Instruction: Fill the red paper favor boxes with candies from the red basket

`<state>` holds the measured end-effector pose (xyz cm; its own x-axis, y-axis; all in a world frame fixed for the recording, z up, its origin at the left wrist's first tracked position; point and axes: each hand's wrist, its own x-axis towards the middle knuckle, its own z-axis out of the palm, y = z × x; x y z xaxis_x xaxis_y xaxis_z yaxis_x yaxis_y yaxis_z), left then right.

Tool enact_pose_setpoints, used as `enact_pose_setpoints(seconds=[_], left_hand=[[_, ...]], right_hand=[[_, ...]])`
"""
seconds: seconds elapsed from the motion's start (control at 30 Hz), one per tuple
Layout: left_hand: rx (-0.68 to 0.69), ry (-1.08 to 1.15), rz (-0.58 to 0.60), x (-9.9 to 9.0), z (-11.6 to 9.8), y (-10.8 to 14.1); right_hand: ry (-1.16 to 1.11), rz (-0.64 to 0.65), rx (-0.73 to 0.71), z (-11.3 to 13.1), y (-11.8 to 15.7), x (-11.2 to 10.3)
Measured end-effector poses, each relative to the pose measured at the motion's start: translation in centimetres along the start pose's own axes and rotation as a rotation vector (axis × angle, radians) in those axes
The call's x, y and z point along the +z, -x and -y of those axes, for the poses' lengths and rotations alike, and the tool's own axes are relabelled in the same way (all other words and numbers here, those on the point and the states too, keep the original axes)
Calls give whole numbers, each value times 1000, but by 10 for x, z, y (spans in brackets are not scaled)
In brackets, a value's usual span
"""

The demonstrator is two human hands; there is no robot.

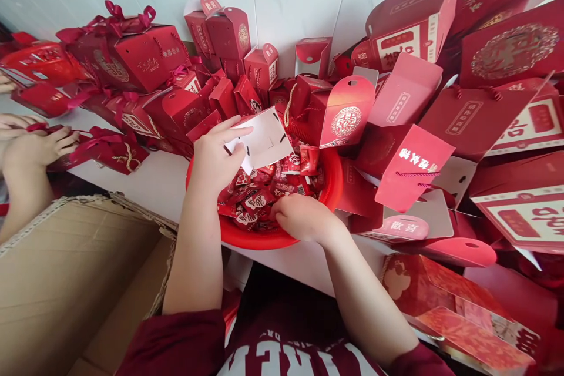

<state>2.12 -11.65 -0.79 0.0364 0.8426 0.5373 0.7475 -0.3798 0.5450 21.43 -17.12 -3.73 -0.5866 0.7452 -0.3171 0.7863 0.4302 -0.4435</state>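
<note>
My left hand (215, 155) is closed on the edge of a small gift box (267, 140), fingers over its side and thumb at its pale inner face. The box is held tilted above a red plastic basin (264, 239). Wrapped candies (252, 201), mostly red with white markings, fill the basin. My right hand (304, 217) reaches down among them at the near right side of the basin. Its fingers are curled, with the tips hidden, so whatever they grip does not show.
An opened cardboard carton (66, 270) stands at the lower left. Red gift boxes (127, 59) crowd the back left, some with ribbon bows. Open red boxes (414, 158) are piled on the right. Another person's hands (37, 144) touch a ribboned box at the far left.
</note>
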Motion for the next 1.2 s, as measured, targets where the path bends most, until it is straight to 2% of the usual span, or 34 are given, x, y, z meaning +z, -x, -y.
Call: enact_pose_setpoints(seconds=[0.17,0.3,0.4,0.47,0.53,0.67,0.8,0.9,1.0,1.1,1.2], left_hand=[[-188,24,-92,-5,15,-4],[-252,59,-144,-7,29,-10],[-200,76,-328,-10,33,-15],[-140,62,-479,-11,34,-18],[-113,67,-556,-10,33,-18],[-134,81,-499,-5,32,-16],[-193,64,-461,-2,30,-14],[-209,63,-456,-2,28,-13],[-218,72,-451,-2,25,-13],[-244,96,-440,-1,24,-12],[-239,145,-432,-1,26,-12]], right_hand=[[98,-4,-34,26,-7,-20],[126,-42,-193,69,-43,-28],[154,-86,-238,92,-78,-19],[194,-49,-228,95,-93,-12],[233,24,-214,90,-97,-9],[287,116,-127,69,-76,-17],[296,118,21,45,-51,-32],[283,57,127,30,-37,-41],[275,-78,190,24,-24,-46],[261,-203,167,29,-11,-44],[119,-175,-20,37,-7,-34]])
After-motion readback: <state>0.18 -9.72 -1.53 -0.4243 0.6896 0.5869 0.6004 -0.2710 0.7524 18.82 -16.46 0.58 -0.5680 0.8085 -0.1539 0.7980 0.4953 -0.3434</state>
